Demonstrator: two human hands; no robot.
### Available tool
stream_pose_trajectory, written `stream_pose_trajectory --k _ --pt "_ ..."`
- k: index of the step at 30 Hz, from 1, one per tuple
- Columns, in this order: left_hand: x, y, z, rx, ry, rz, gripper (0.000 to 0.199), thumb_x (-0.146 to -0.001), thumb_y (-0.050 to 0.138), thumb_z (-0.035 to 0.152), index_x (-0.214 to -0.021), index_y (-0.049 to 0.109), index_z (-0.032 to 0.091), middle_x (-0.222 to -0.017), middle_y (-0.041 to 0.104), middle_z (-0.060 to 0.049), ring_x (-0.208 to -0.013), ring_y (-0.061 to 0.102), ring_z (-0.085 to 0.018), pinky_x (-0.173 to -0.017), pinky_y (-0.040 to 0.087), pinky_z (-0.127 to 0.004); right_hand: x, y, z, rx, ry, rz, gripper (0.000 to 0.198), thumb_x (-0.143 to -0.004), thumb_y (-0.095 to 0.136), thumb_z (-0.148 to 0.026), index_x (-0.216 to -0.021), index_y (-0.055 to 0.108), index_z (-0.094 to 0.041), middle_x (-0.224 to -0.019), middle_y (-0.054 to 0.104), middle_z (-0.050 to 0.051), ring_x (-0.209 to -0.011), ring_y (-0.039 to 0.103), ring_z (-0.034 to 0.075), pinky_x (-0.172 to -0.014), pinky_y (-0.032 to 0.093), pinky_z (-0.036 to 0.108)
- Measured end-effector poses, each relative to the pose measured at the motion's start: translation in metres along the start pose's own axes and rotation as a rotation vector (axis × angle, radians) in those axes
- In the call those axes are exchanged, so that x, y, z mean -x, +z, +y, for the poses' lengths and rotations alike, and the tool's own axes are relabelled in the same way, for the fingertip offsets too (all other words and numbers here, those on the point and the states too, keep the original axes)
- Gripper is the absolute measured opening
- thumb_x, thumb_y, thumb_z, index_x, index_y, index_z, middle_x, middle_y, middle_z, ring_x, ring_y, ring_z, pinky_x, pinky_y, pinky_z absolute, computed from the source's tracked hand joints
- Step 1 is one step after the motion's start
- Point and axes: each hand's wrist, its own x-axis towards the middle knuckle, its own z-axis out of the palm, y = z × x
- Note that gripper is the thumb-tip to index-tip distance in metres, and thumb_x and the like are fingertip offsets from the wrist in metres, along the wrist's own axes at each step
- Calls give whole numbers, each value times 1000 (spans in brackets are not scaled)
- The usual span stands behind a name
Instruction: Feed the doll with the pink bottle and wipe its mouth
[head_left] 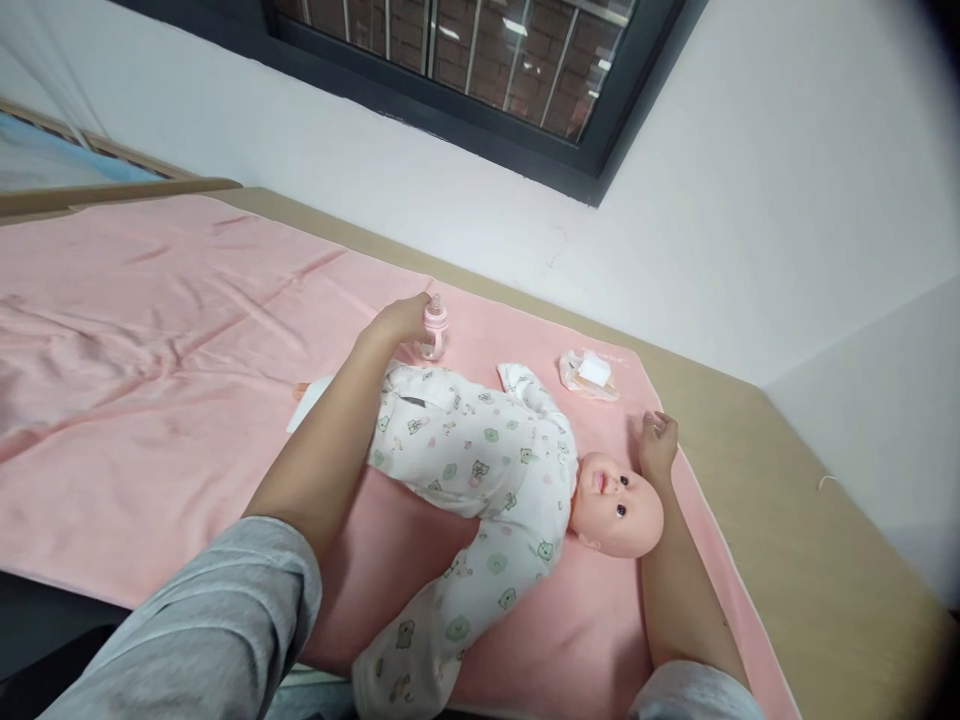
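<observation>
A baby doll (480,440) in a white onesie with a small animal print lies on its back, its bald head (622,508) to the right. My left hand (409,325) reaches across the doll's lower body and is closed round a small baby bottle (435,328) with a pink collar and handle. The bottle stands upright, its teat on top. Beyond the doll's head, my right hand (658,440) rests by the edge of the pink cloth. Its fingers are curled in, and I see nothing held in them. The right forearm passes close beside the head.
A pink cloth (150,400) with creases covers most of the wooden table (750,480). A clear plastic packet (589,373) with a white piece on it lies above the doll's shoulder. Behind the table rise a white wall and a dark-framed window (480,100).
</observation>
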Motion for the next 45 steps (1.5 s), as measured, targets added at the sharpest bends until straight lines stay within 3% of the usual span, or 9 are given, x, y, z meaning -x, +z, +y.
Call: stream_pose_trajectory --k 13,21,29,37,43,45 --pt "-9 12 -4 25 -10 22 62 -66 74 26 -123 52 21 -119 68 -13 -107 65 -32 -83 49 -33 1 -1 -2 60 12 -39 71 -70 62 -52 -127 47 -14 -112 58 14 -100 57 25 -97 44 44" --pt "-8 12 -3 28 -7 53 57 -66 71 26 -120 54 18 -117 68 -14 -108 64 -34 -84 49 -35 2 -2 -7 120 35 -53 80 -60 66 -35 -134 44 -13 -123 58 18 -108 59 30 -100 44 42" --pt "-5 7 -1 120 -16 176 61 -65 71 27 -123 54 19 -116 68 -14 -108 64 -37 -84 50 -39 3 -2 -7 112 29 -63 83 -60 63 -33 -137 41 -12 -124 58 18 -110 58 31 -102 43 42" --pt "7 -5 24 342 120 329 70 -67 70 29 -132 44 21 -121 67 -7 -109 64 -26 -89 51 -32 -1 -1 -1 168 33 -48 79 -61 65 -36 -133 46 -13 -118 61 19 -108 58 33 -102 42 48" --pt "25 -8 59 615 344 417 63 -66 68 24 -125 48 19 -118 67 -6 -106 66 -21 -94 50 -31 -1 -3 -4 221 12 -9 73 -60 69 -38 -124 52 -8 -119 60 23 -118 52 38 -110 32 54" --pt "34 -8 72 648 391 434 60 -66 67 23 -123 49 19 -119 67 -5 -109 65 -21 -95 49 -30 -1 -5 -8 180 31 -17 73 -59 71 -40 -123 52 -11 -115 62 19 -113 56 35 -108 37 52"
